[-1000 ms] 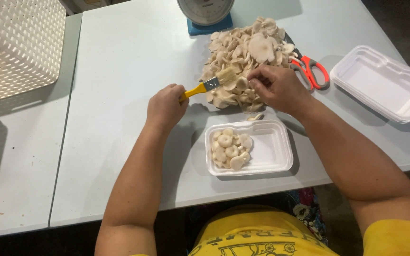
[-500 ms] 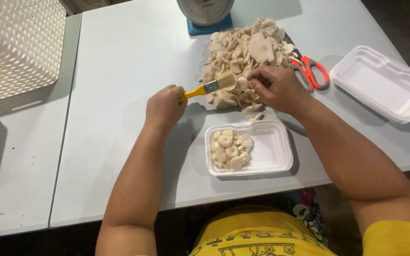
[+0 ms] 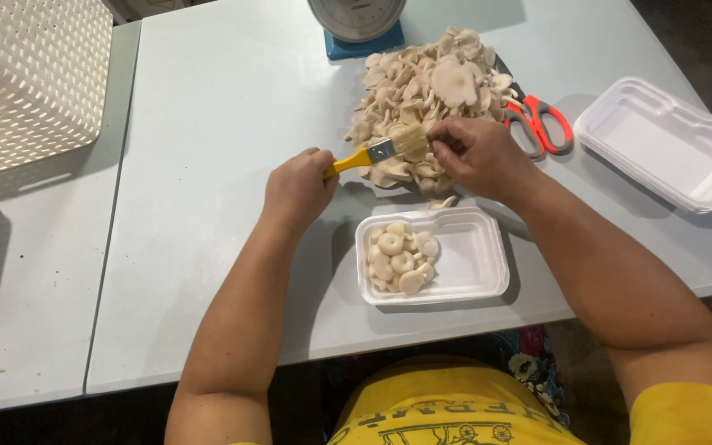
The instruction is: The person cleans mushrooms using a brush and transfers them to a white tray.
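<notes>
- A person in a yellow shirt sat at a pale blue-grey desk (image 3: 208,165), seen from above, both bare forearms reaching forward.
- The left hand (image 3: 297,188) was closed in a fist, its fingers wrapped around the yellow handle of a small paintbrush (image 3: 377,152).
- The brush's pale bristles pointed right and met the right hand (image 3: 475,152) at the near edge of a heap of pale oyster mushrooms (image 3: 430,99).
- The right hand's fingers were bent and pressed together, seemingly pinching a mushroom against the bristles; the mushroom itself was too hidden to make out.
- Just in front of the person lay a white foam tray (image 3: 471,264), with a small cluster of mushroom caps (image 3: 401,257) filling its left half.
- Red-handled scissors (image 3: 541,124) lay just right of the heap.
- An open white foam container (image 3: 669,140) sat at the far right of the desk.
- A weighing scale (image 3: 358,21) on a blue base stood behind the heap.
- A white perforated basket (image 3: 30,78) stood at the upper left.
</notes>
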